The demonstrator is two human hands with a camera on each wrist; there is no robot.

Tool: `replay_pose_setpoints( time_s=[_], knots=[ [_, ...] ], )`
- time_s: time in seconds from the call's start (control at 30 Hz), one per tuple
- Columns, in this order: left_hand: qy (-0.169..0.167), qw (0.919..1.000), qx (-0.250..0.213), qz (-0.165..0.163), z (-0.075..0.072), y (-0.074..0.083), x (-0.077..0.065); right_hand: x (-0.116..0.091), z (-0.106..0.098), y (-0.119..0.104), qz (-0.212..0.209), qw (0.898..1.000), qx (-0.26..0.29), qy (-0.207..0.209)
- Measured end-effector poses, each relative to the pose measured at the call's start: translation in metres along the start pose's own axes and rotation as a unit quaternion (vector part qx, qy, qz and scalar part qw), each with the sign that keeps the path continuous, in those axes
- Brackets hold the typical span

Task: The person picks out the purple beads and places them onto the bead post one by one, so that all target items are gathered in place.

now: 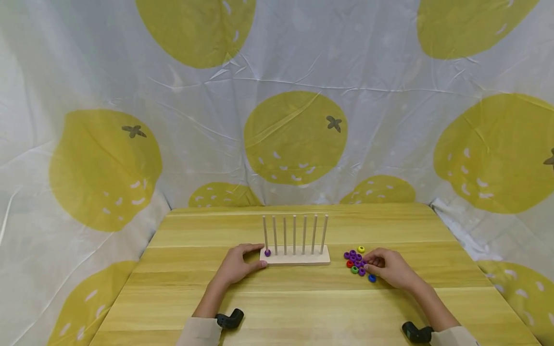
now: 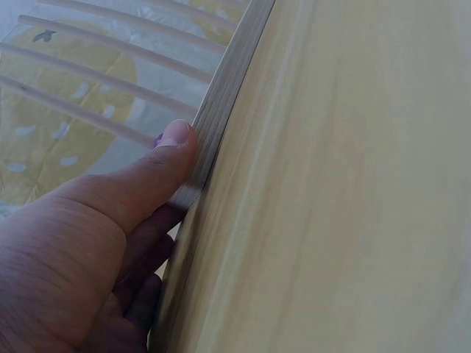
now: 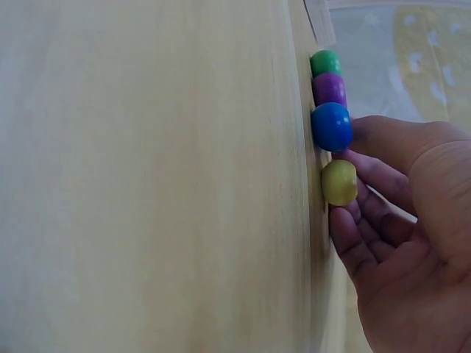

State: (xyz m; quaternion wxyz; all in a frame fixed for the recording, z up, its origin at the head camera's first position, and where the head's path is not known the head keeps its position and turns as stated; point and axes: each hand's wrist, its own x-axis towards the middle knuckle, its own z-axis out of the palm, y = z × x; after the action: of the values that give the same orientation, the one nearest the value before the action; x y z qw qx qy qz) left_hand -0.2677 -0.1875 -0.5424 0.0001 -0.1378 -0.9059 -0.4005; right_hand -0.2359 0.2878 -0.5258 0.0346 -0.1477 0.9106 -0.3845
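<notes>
At the middle of the table stands a pale wooden peg rack (image 1: 294,259) with several upright thin pegs. One purple bead (image 1: 267,253) sits at the foot of its leftmost peg. My left hand (image 1: 237,263) grips the left end of the base, with the thumb (image 2: 176,136) on the front edge and a finger at the back. To the right of the rack, my right hand (image 1: 391,269) reaches into a small group of beads; thumb and index fingertips pinch a purple bead (image 1: 364,263) at its right side. In the right wrist view, a blue bead (image 3: 332,127) hides the thumb tip.
Several purple beads (image 1: 352,253) lie close together, with a red bead (image 1: 349,264), a green bead (image 1: 354,270) and a yellow bead (image 1: 361,249) around them. The wooden table (image 1: 303,307) ends at a lemon-printed cloth (image 1: 298,144) behind.
</notes>
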Motion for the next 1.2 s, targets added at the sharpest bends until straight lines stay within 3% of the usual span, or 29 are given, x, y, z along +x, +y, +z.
replay_pose_setpoints(
  time_s=[0.43,0.6,0.87,1.2],
  knots=[
    [0.001,1.0000,-0.005,-0.001,0.000,0.002,-0.002,0.000,-0.002,0.002,0.006,1.000,-0.003,0.013],
    [0.006,1.0000,-0.001,-0.002,0.000,0.001,-0.001,-0.001,-0.009,-0.004,-0.017,0.999,-0.009,0.028],
    [0.008,1.0000,-0.004,0.001,-0.001,0.001,-0.002,0.006,-0.029,-0.031,-0.075,0.994,-0.039,0.068],
    [0.006,1.0000,-0.004,0.004,-0.001,0.001,-0.001,0.021,-0.048,-0.063,-0.095,0.990,-0.058,0.083]
  ],
)
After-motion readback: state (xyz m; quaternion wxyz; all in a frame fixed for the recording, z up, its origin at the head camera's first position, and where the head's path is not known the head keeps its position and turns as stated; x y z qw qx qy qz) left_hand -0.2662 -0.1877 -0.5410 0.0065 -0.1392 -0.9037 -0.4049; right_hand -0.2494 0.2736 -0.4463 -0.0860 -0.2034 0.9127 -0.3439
